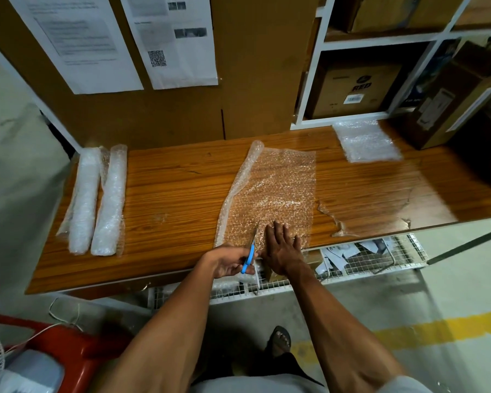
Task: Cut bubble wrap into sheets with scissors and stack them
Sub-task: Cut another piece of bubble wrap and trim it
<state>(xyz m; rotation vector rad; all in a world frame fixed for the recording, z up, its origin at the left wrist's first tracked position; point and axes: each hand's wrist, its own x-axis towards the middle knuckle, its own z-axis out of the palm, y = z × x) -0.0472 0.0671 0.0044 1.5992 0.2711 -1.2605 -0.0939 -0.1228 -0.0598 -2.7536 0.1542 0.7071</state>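
Note:
A clear bubble wrap sheet (275,191) lies unrolled across the middle of the wooden table (176,188), its left edge still curled into a roll. My left hand (230,262) grips blue-handled scissors (250,255) whose blades enter the sheet's near edge. Just right of the blades, my right hand (281,248) presses flat on the wrap with straight fingers. A stack of cut bubble wrap sheets (364,141) sits at the table's back right.
Two rolls of bubble wrap (97,199) lie at the table's left end. Torn clear film (346,222) clings to the front right edge. Cardboard boxes (355,86) fill white shelves behind. A wire basket (366,259) hangs under the table; a red chair (60,344) stands at lower left.

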